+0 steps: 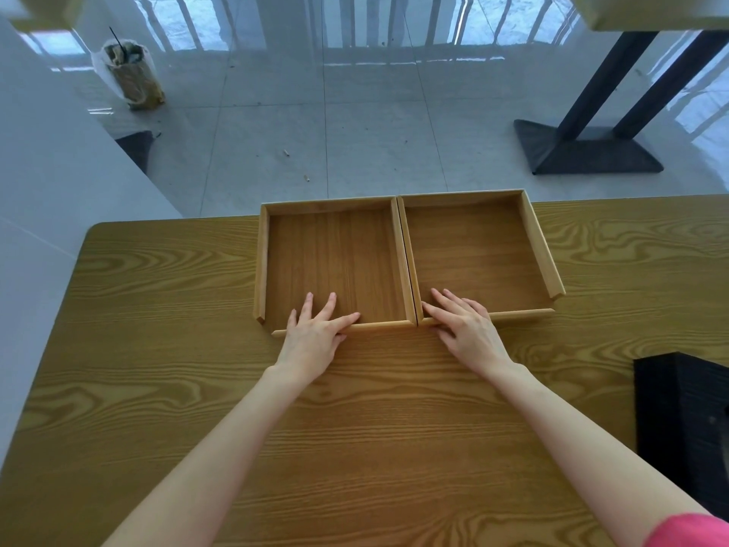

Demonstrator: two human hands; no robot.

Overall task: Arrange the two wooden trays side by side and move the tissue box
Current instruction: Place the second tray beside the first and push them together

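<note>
Two shallow wooden trays stand side by side at the far edge of the wooden table point(197, 369), their inner walls touching. My left hand point(315, 337) lies flat over the near rim of the left tray point(262, 250), fingers spread onto its floor. My right hand point(467, 333) rests flat over the near rim of the right tray point(536, 238), fingers apart, close to the seam between the trays. Neither hand grips anything. A black box-shaped thing point(682, 428) sits at the table's right edge; whether it is the tissue box I cannot tell.
Beyond the table is a glossy tiled floor with a paper bag in plastic point(132, 73) at the far left and a black table base point(587, 150) at the far right. A white surface point(47, 171) borders the table on the left.
</note>
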